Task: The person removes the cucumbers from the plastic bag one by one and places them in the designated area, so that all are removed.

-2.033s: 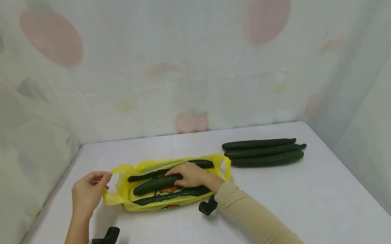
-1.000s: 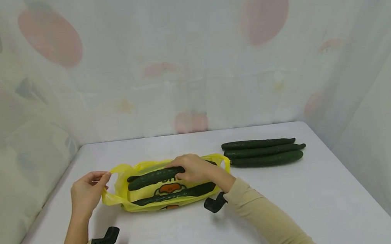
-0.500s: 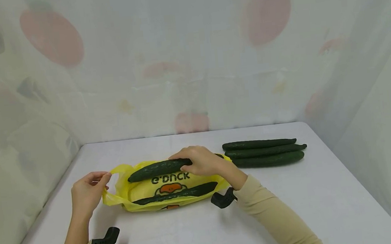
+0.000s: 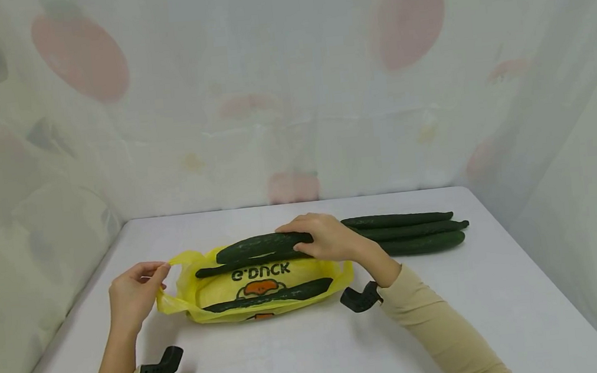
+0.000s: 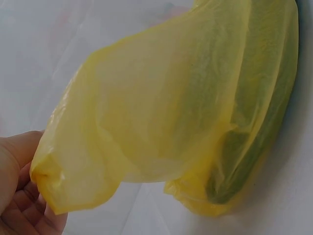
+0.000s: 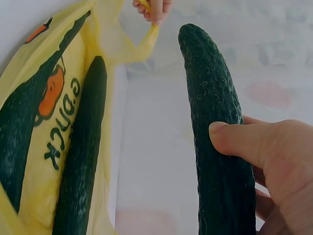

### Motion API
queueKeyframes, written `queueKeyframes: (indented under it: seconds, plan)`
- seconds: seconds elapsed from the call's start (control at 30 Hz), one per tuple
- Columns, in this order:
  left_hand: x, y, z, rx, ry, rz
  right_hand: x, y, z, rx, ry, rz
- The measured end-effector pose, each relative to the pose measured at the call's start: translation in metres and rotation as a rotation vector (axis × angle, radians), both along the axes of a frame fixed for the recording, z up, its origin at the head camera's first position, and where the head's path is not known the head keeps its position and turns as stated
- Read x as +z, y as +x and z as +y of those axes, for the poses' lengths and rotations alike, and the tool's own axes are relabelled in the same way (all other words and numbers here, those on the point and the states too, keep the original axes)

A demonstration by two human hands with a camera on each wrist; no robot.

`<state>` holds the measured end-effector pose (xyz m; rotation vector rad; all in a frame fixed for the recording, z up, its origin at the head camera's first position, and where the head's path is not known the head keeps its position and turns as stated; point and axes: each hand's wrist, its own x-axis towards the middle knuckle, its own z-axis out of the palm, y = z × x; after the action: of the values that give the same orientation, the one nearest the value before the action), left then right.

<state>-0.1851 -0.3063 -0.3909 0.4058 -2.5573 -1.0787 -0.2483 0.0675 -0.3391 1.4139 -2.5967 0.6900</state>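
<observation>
My right hand (image 4: pixel 329 238) grips a dark green cucumber (image 4: pixel 258 246) around its right part, raised over the back rim of a yellow plastic bag (image 4: pixel 217 291). In the right wrist view that cucumber (image 6: pixel 215 127) is apart from the bag, the thumb (image 6: pixel 234 139) pressed along its side. Two more cucumbers lie inside the bag, a back cucumber (image 6: pixel 85 147) and a front cucumber (image 4: pixel 271 297). At the bag's left end, my left hand (image 4: pixel 133 293) pinches a handle (image 5: pixel 73 191) between thumb and fingers and holds it out to the left.
Three cucumbers (image 4: pixel 409 231) lie side by side at the right back of the white table (image 4: pixel 271 360), just beyond my right hand. A printed curtain (image 4: pixel 290 92) hangs behind the table and along both sides. Black camera mounts (image 4: pixel 160 367) stick out from both wrists.
My right hand has lifted the middle cucumber out of the bag and carried it back and to the right. My left hand has stayed in place at the handle.
</observation>
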Motion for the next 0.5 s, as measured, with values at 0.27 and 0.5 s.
queueKeyframes:
  seconds: [0.27, 0.5]
  plan:
    - [0.001, 0.000, 0.001, -0.010, -0.014, 0.018, -0.002, -0.002, 0.020, -0.036, -0.021, -0.006]
    - [0.002, 0.000, 0.001, -0.015, -0.026, 0.022, -0.006, -0.005, 0.038, -0.061, -0.048, 0.013]
